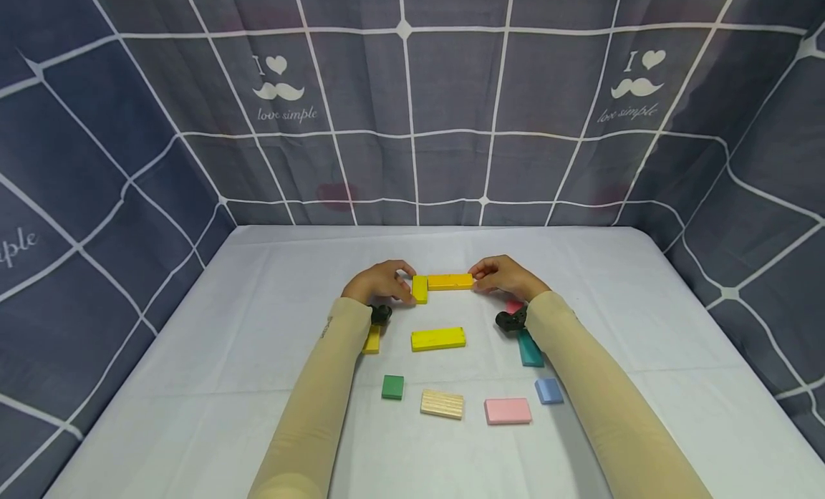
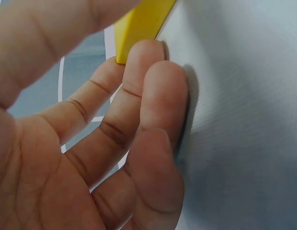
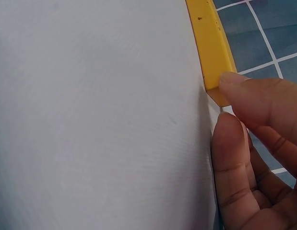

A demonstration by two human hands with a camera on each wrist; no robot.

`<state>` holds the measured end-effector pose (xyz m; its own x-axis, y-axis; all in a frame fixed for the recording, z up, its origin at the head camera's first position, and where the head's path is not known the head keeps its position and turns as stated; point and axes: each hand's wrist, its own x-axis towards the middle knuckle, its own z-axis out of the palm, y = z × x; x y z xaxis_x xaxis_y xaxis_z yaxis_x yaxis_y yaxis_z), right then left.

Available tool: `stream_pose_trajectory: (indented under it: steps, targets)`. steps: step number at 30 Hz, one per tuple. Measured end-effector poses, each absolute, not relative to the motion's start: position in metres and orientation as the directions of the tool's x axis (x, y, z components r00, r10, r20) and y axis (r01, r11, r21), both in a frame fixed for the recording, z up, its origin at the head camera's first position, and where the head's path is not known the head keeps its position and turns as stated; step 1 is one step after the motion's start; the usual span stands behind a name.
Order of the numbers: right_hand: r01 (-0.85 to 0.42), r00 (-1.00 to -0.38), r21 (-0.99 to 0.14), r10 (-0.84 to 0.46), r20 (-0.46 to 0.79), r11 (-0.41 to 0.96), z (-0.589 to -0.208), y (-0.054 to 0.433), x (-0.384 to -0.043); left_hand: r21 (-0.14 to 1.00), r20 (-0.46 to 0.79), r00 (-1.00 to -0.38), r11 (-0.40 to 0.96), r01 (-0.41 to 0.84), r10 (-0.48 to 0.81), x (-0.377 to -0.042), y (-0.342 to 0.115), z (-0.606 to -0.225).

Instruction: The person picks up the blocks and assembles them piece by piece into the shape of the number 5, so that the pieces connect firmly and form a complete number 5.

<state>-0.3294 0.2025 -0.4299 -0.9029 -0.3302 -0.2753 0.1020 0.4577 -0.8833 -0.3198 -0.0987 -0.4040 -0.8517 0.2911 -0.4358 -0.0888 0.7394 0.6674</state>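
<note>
1. Head view: showing a dark checked curtain (image 1: 451, 84) hanging behind the amber block (image 1: 450, 282).
2. Seeing the white-covered table (image 1: 309, 255) spreading under and around the amber block. Judging progress from the layout: finding one corner apparently formed, with the short yellow block (image 1: 420, 290) lying crosswise at the amber block's left end, seemingly touching it; counting eight more pieces lying loose, without being able to tell how many are belonging with it.
3. Watching the left sleeve (image 1: 316, 406) and right sleeve (image 1: 612, 391) reaching toward the amber block from the near side.
4. Seeing the left hand (image 1: 377, 281) working left of the amber block, seemingly pinching the short yellow block lightly between thumb and index finger, with the other fingers spreading loosely.
5. Seeing the right hand (image 1: 512, 277) pinching the amber block's right end, apparently; showing the thumb touching it, hiding the opposing fingertip.
6. Lying nearer than the amber block: long yellow block (image 1: 438, 339), pink block (image 1: 508, 411), ribbed wooden block (image 1: 442, 404), and, partly covered, teal block (image 1: 531, 350).
7. Lying nearer too, showing smaller: green block (image 1: 392, 387), blue block (image 1: 549, 391), half-hidden yellow piece (image 1: 372, 340), half-hidden red piece (image 1: 514, 306).
</note>
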Motion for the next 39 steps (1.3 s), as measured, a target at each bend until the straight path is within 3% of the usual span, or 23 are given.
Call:
stream_pose_trajectory:
  steps: [29, 39]
  targets:
    - [0.092, -0.901, -0.901, -0.349, -0.257, 0.424, -0.428, 0.204, -0.325, 0.690, -0.435, -0.844, 0.718, -0.090, 0.313, -0.319, -0.102, -0.406]
    - [0.133, -0.928, -0.973, -0.322, -0.189, 0.187, -0.418, 0.218, -0.319, 0.717, -0.422, -0.840, 0.693, -0.078, 0.341, -0.320, -0.104, -0.408]
